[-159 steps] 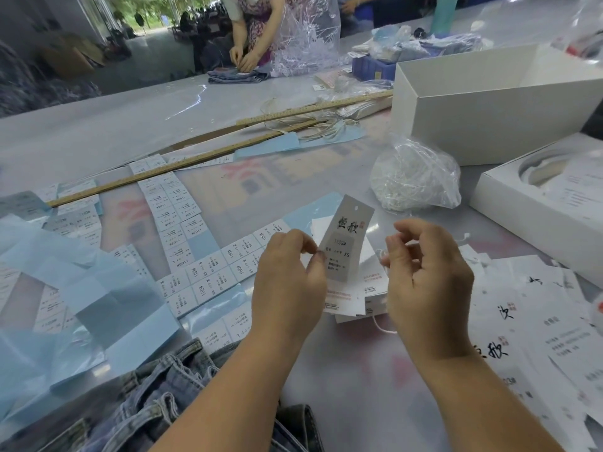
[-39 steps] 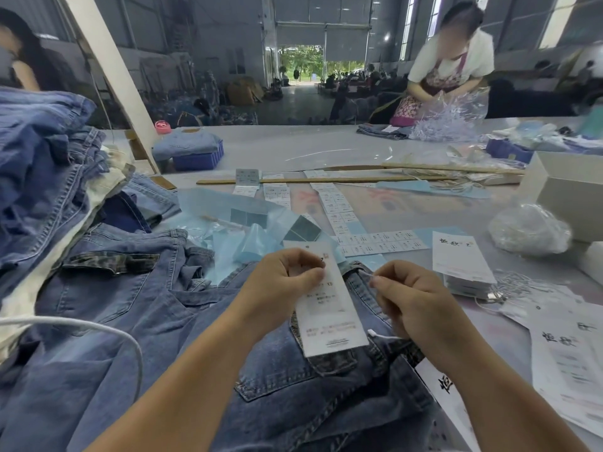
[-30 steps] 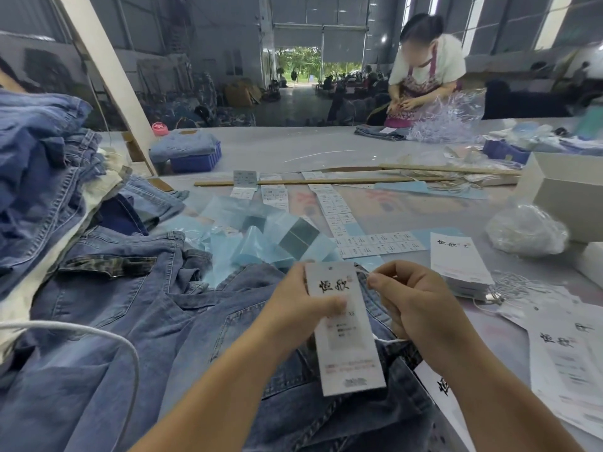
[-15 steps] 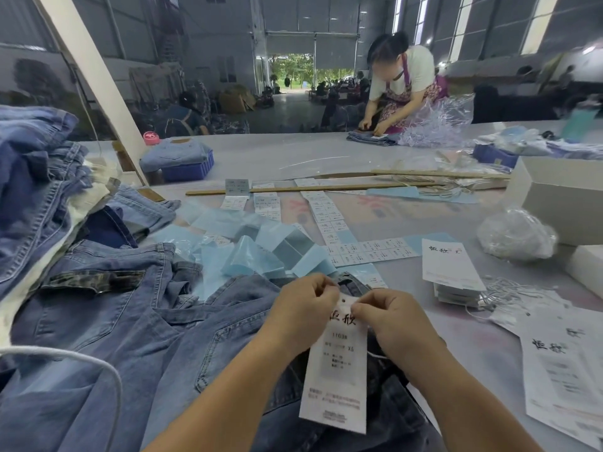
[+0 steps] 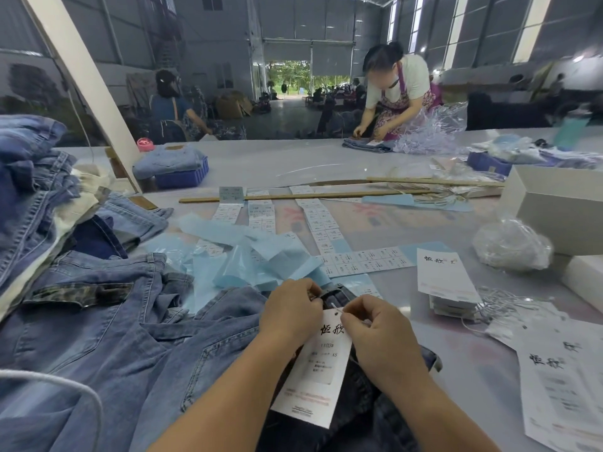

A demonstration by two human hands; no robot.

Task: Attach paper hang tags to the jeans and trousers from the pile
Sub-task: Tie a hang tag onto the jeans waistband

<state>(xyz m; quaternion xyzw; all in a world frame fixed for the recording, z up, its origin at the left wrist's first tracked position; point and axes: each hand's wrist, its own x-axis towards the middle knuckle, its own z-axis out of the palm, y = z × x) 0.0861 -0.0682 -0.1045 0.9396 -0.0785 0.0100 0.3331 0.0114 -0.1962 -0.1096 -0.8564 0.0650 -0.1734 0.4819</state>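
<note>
Both hands have come together at the waistband since 5.3 s ago, when they held the tag up over the loose sticker sheets; now blue jeans (image 5: 137, 347) lie spread under them on the desk (image 5: 456, 347). Left hand (image 5: 292, 309) has its fingers curled onto the dark waistband edge at the tag's top, pinching there. Right hand (image 5: 380, 334) pinches the thin white string (image 5: 336, 308) at the tag's hole, fingers clenched round it. Hang tag (image 5: 318, 370) lies flat on the jeans between the 2 wrists, its top toward 12 o'clock, printed side up, hanging down toward 6 o'clock. At 3 o'clock of the hands sits a stack of spare tags (image 5: 445, 282) with loose strings beside it. Toward 12 o'clock lie crumpled blue backing papers (image 5: 257, 256) and rows of sticker sheets (image 5: 365, 261). At 9 o'clock rises the pile of jeans (image 5: 29, 177). A clear bag (image 5: 512, 244) rests by a white box (image 5: 561, 207) at 2 o'clock.
</note>
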